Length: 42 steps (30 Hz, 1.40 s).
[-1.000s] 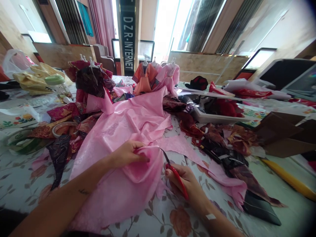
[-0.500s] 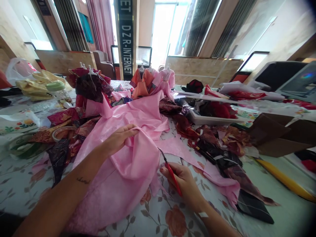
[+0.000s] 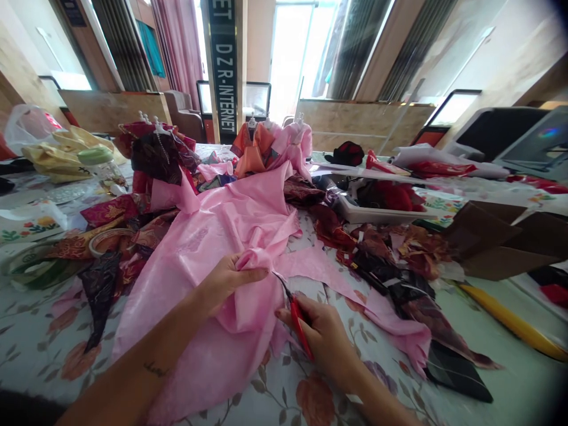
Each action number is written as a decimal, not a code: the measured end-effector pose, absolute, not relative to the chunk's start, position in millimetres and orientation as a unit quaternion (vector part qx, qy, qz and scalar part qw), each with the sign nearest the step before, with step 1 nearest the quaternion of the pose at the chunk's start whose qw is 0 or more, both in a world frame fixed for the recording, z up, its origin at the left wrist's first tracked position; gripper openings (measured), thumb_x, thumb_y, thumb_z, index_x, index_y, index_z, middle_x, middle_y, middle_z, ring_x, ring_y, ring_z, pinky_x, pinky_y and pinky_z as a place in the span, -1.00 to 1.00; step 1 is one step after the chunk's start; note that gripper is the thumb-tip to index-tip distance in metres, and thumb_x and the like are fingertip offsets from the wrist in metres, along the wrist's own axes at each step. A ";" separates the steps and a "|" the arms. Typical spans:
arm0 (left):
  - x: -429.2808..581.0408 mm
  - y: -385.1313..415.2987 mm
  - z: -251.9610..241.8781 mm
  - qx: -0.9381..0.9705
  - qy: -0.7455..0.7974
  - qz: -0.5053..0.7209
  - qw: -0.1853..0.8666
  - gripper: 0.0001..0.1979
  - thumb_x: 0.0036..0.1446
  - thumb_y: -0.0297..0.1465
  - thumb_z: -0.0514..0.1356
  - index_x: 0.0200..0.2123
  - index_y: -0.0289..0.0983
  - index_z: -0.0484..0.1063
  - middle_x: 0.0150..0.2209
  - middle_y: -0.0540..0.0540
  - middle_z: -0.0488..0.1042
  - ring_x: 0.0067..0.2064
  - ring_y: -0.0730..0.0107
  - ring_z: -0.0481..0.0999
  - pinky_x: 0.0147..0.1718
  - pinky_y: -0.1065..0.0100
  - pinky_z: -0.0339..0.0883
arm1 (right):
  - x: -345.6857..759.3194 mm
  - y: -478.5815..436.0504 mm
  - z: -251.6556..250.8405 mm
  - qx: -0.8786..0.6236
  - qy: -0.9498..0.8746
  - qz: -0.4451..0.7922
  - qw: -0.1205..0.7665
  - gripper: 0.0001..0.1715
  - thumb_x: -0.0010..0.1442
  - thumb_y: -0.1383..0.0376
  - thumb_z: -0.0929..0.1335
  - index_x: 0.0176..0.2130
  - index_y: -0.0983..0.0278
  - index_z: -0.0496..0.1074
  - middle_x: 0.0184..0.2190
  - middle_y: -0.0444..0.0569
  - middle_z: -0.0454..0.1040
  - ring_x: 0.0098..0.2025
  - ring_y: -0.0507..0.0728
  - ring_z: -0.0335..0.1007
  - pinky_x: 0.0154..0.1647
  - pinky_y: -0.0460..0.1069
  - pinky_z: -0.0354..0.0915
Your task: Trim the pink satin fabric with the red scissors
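While the left hand point(image 3: 226, 283) pinches a gathered fold of pink satin point(image 3: 199, 313) on the floral tablecloth point(image 3: 319, 402), the right hand point(image 3: 322, 343) grips red-handled scissors point(image 3: 298, 326) — tips closer to the fold than before — and a white tray point(image 3: 377, 216) of red cloth point(image 3: 393, 198) lies beyond the satin.

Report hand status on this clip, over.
Left hand gripping pink satin. Right hand holding red-handled scissors, blade tips near the cloth. Dark brocade scraps off to the right.

The left hand point(image 3: 228, 284) reaches in from the near left on a bare forearm point(image 3: 146, 349), its fingers point(image 3: 251, 274) curled and pinching, while the right hand point(image 3: 322, 337) lies just beside it, near right, tightly closed.
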<state>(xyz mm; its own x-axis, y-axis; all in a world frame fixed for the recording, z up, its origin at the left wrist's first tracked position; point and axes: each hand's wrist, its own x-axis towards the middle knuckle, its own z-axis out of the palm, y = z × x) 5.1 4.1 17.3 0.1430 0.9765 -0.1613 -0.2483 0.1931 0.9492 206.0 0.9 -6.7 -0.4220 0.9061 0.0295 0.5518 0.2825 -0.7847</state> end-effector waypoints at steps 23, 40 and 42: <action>12.1 -0.6 -4.7 0.327 0.438 0.477 0.688 -0.72 -0.13 -0.29 0.40 -0.55 -0.35 0.40 -0.59 0.02 0.38 -0.58 0.57 0.33 -0.58 0.52 0.17 | 201.3 1.0 -19.7 -0.500 -0.772 0.333 0.207 -0.45 0.18 -0.01 0.28 -0.60 0.24 0.01 -0.66 -0.19 0.09 -0.56 0.01 0.00 -0.54 -0.07 -0.08; 12.0 -3.9 -0.9 0.330 0.410 0.467 0.711 -0.82 -0.09 -0.38 0.37 -0.42 -0.38 0.53 -0.46 -0.11 0.55 -0.45 0.39 0.51 -0.40 0.40 0.34 | 202.6 0.3 -6.6 -0.413 -0.624 0.639 0.177 -0.37 0.06 -0.22 0.30 -0.55 0.27 0.18 -0.70 -0.21 0.18 -0.69 -0.07 0.03 -0.70 -0.15 -0.07; 13.5 -4.4 -0.3 0.325 0.412 0.469 0.711 -0.82 -0.10 -0.38 0.38 -0.43 -0.39 0.53 -0.47 -0.11 0.54 -0.46 0.40 0.50 -0.41 0.41 0.33 | 201.5 -0.3 -8.3 -0.414 -0.623 0.637 0.186 -0.39 0.05 -0.19 0.32 -0.55 0.27 0.18 -0.70 -0.22 0.17 -0.69 -0.07 0.03 -0.70 -0.15 -0.08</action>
